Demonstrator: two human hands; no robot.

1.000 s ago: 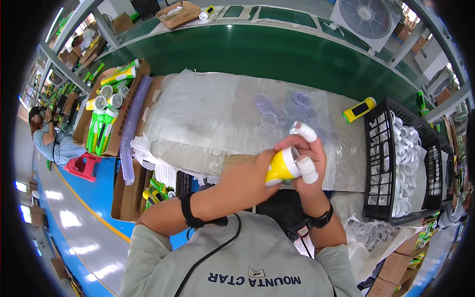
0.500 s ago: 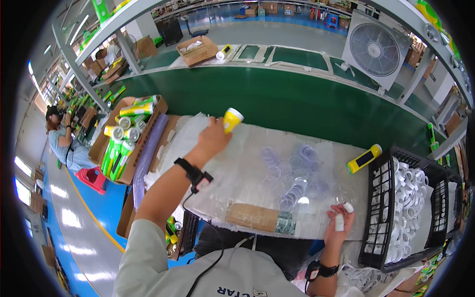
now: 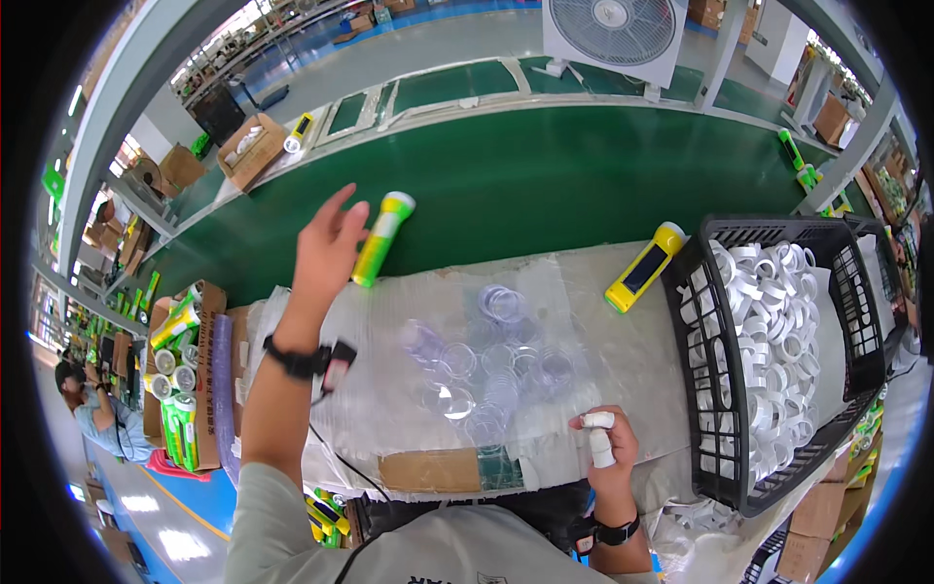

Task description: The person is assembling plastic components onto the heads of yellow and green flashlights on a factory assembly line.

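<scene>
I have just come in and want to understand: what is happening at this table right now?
A person works at a table covered with clear plastic sheet. The left hand is stretched out, fingers open, beside a yellow-green cylindrical flashlight lying on the green conveyor belt. The right hand, fingers taped white, rests near a pile of clear round plastic lenses. A black plastic crate of white rings stands at the right.

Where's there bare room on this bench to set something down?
Bare green belt runs wide between the green-yellow flashlight and the yellow flashlight. Bare plastic sheet lies beside the left forearm. The clear lenses crowd the middle; the black crate is full of white rings.
</scene>
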